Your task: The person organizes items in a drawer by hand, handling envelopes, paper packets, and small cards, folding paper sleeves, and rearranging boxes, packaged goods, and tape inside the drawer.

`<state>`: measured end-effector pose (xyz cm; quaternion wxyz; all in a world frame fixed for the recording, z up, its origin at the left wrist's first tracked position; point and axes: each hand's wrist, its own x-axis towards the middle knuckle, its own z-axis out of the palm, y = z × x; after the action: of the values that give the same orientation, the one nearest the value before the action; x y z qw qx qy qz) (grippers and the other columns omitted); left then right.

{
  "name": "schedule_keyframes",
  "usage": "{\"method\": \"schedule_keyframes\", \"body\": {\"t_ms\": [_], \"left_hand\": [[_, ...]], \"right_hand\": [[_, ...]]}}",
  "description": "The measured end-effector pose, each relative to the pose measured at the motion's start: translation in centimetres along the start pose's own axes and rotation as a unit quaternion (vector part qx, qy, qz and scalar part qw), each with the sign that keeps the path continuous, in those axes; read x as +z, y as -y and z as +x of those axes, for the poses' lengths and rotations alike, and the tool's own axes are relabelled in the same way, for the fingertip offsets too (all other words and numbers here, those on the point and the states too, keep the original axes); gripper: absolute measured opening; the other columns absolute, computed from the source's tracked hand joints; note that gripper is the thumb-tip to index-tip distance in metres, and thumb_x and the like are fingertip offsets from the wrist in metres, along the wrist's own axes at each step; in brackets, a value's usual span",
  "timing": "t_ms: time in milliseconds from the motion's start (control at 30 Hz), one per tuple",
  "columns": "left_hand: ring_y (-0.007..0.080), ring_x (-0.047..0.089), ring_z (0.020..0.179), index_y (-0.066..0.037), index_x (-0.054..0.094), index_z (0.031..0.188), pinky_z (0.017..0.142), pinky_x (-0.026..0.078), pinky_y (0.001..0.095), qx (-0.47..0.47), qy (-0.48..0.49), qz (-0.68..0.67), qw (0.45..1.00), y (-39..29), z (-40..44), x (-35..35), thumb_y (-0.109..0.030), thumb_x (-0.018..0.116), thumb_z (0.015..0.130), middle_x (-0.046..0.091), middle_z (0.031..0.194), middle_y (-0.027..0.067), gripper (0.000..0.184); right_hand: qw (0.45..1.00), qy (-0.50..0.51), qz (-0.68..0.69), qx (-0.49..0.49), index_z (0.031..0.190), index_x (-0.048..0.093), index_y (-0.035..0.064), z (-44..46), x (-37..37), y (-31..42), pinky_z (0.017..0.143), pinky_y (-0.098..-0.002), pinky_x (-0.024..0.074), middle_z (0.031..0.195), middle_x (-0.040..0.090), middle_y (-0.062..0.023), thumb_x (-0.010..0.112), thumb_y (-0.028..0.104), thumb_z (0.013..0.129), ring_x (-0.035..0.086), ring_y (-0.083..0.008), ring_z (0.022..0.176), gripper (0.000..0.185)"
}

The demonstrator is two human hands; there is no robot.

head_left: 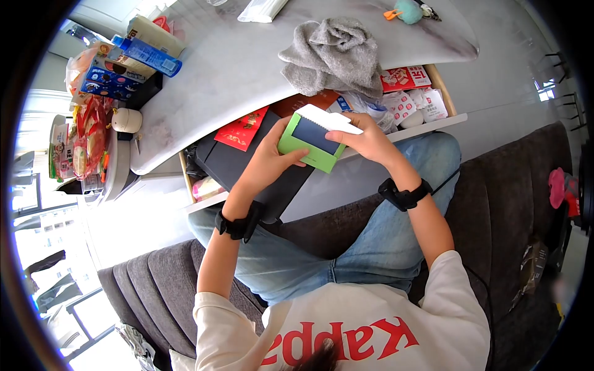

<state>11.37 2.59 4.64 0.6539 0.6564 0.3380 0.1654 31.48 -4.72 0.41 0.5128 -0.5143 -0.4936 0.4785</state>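
Both hands hold a small green box (318,159) above the open drawer. A dark blue panel shows in its middle, and a white flap (328,117) with a jagged edge stands out along its far side. My left hand (275,151) grips the left side, thumb across the green front. At the right end, my right hand (364,137) is closed on the box, its thumb by the dark panel and its fingers at the white flap. Under my left hand lie a red envelope (243,128) and a flat black case (263,179).
The pulled-out drawer (442,121) holds red packets (405,78) and white sachets. A grey towel (334,55) lies on the table's (229,68) near edge. Bottles and snack packs, including a blue bottle (148,57), stand at the left. A dark sofa (513,179) is beneath me.
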Motion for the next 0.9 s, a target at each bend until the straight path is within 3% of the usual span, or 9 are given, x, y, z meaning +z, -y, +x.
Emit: {"method": "schedule_keyframes", "body": {"t_ms": [100, 300, 400, 533, 633, 900], "left_hand": [[0.0138, 0.059, 0.089, -0.001, 0.041, 0.126, 0.070, 0.054, 0.0261, 0.026, -0.023, -0.002, 0.999, -0.1, 0.0, 0.1, -0.004, 0.061, 0.083, 0.058, 0.103, 0.0077, 0.047], [0.0135, 0.059, 0.088, 0.000, 0.046, 0.118, 0.069, 0.054, 0.0260, 0.021, -0.061, 0.022, 0.998, -0.2, 0.4, -0.4, -0.002, 0.060, 0.084, 0.058, 0.102, 0.0072, 0.037], [0.0133, 0.059, 0.089, 0.001, 0.049, 0.112, 0.072, 0.054, 0.0269, 0.045, -0.049, 0.001, 0.998, 0.2, 0.3, -0.7, -0.001, 0.059, 0.085, 0.059, 0.100, 0.0066, 0.029], [0.0132, 0.059, 0.091, 0.001, 0.052, 0.108, 0.079, 0.052, 0.0285, 0.075, -0.047, -0.024, 0.996, 0.4, -0.3, -0.7, 0.001, 0.058, 0.085, 0.060, 0.098, 0.0052, 0.023], [0.0088, 0.057, 0.088, 0.001, 0.056, 0.098, 0.080, 0.048, 0.0233, 0.095, -0.049, -0.054, 0.993, 0.7, -0.3, -0.6, 0.003, 0.059, 0.084, 0.058, 0.091, 0.0024, 0.015], [0.0099, 0.055, 0.091, 0.000, 0.056, 0.097, 0.084, 0.045, 0.0249, 0.151, -0.037, -0.043, 0.987, 0.7, -0.7, -0.7, 0.009, 0.057, 0.082, 0.058, 0.096, 0.0025, 0.018]], "right_hand": [[1.000, 0.010, -0.004, -0.007, 0.094, 0.065, -0.0031, 0.0, -0.2, -0.4, 0.063, -0.0226, 0.0425, 0.078, 0.064, -0.0034, 0.066, 0.024, 0.082, 0.054, -0.0069, 0.071, 0.030], [0.994, -0.081, 0.077, 0.013, 0.101, 0.063, -0.0037, 0.4, 0.2, -0.9, 0.066, -0.0213, 0.0424, 0.088, 0.063, -0.0013, 0.057, 0.025, 0.090, 0.053, -0.0054, 0.077, 0.032], [0.989, -0.092, 0.114, -0.033, 0.101, 0.063, -0.0037, 0.1, 0.5, -0.1, 0.069, -0.0202, 0.0416, 0.088, 0.062, -0.0005, 0.055, 0.026, 0.092, 0.052, -0.0043, 0.079, 0.032], [0.996, -0.045, 0.079, -0.025, 0.100, 0.063, -0.0036, -0.7, -0.2, 1.2, 0.072, -0.0206, 0.0413, 0.089, 0.062, -0.0008, 0.056, 0.026, 0.091, 0.052, -0.0045, 0.081, 0.031], [0.998, -0.034, 0.058, -0.015, 0.099, 0.063, -0.0040, -1.0, -0.4, 2.0, 0.073, -0.0219, 0.0414, 0.090, 0.062, -0.0013, 0.056, 0.025, 0.091, 0.051, -0.0051, 0.082, 0.031], [0.993, -0.025, 0.047, -0.101, 0.090, 0.062, -0.0024, -1.2, 0.0, 2.8, 0.071, -0.0236, 0.0397, 0.085, 0.059, 0.0002, 0.057, 0.019, 0.090, 0.050, -0.0065, 0.079, 0.022]]}}
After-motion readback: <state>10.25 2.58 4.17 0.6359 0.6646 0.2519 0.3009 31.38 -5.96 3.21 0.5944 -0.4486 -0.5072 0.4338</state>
